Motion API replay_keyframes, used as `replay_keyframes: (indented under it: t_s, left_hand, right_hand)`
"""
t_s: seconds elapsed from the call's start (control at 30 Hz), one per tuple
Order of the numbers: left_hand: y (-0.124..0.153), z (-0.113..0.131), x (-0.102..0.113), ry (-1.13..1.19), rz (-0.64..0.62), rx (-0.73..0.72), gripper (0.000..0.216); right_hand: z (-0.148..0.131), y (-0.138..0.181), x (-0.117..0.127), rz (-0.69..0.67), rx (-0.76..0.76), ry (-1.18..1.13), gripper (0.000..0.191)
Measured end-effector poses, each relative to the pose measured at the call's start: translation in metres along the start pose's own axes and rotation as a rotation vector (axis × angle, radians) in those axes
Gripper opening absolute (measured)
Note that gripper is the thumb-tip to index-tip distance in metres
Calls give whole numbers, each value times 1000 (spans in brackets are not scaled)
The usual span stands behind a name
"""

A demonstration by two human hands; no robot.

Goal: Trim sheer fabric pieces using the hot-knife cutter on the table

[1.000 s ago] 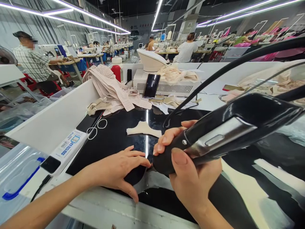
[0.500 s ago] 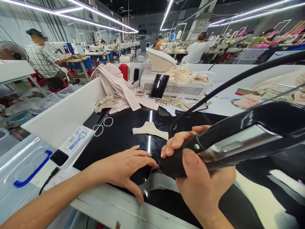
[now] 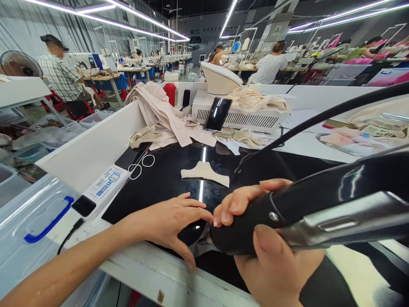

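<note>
My right hand is wrapped around the rounded black end of a thick tool with a silver metal plate; its kind I cannot make out. Fingers show on the far side, the thumb on the near side. Just left of the tool's tip is my left hand, fingers and thumb apart, low over the front edge of a glossy black work surface. Its index fingertip is close to my right fingertips; whether they touch anything between them is hidden. Beyond both hands lies a cream fabric piece, flat on the black surface.
A black cable arches over the right side. At the back are pale fabric strips, a leaning phone and a white vented box. On the left stand a white-and-blue box and a clear bin with blue handle. Co-workers sit farther off.
The view has shifted slightly, so the scene sits a little farther right. My left index fingertip is nearer the tool's tip. The right-hand grip stays the same.
</note>
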State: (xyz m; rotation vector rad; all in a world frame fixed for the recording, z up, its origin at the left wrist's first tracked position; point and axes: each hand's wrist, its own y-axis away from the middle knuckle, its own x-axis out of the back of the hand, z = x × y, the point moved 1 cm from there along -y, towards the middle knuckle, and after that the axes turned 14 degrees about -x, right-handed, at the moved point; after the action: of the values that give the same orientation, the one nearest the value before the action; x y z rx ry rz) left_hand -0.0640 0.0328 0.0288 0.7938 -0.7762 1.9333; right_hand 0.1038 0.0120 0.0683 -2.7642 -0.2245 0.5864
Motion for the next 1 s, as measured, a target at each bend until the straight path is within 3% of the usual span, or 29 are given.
replay_keyframes:
  t_s: [0.2,0.37,0.5,0.63,0.77,0.93,1.0]
  left_hand:
    - [-1,-1,0,15,-43,5,71]
    - [0,1,0,-3,-3,-14,72]
    - [3,3,2,-61,72,-67,45]
    - [7,1,8,-155,35,-94,17]
    - [8,-4,17,-296,14,-75,4]
    - [3,-6,20,-608,158,48,27]
    - [-2,-2,16,-602,218,52,28]
  right_hand:
    - [3,6,-5,-20,5,37,34]
    - [1,3,-5,-16,13,27,33]
    - [-10,-6,3,55,41,36,35]
    - [-23,-15,17,215,67,68,36]
    - [-28,-18,30,286,94,74,37]
    - [-26,-14,36,287,101,117,34]
    - [-24,-12,35,285,90,105,35]
